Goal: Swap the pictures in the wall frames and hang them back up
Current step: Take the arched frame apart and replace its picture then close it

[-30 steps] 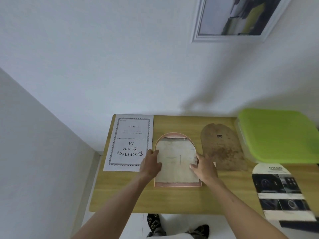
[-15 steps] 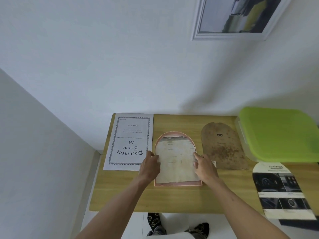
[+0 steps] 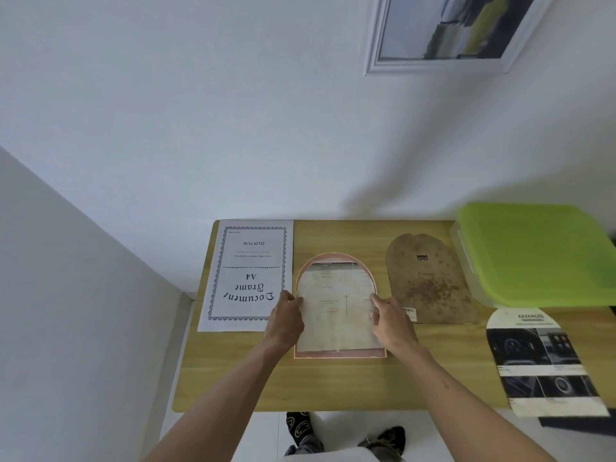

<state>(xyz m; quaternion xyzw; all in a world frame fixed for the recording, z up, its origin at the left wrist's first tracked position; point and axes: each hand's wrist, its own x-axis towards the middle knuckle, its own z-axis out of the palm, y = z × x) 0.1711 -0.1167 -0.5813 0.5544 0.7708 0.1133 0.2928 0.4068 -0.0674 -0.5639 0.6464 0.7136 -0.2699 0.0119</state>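
Note:
An arch-shaped pink frame (image 3: 340,354) lies flat in the middle of the wooden table (image 3: 333,385). A pale arch-cut picture (image 3: 335,311) sits inside it, face down. My left hand (image 3: 286,320) holds the picture's left edge and my right hand (image 3: 393,323) holds its right edge. A brown arch-shaped backing board (image 3: 428,281) lies to the right of the frame. An arch-cut dark printed picture (image 3: 541,361) lies at the table's right front. A white "Document Frame A4" sheet (image 3: 248,273) lies at the left.
A box with a lime green lid (image 3: 536,251) stands at the table's back right. A white rectangular framed picture (image 3: 446,31) hangs on the wall above. A wall stands close on the left. My feet show below the table's front edge.
Both hands have slid a little further up the pale picture's side edges, pressing it into the arch frame. The frame and other items have not moved.

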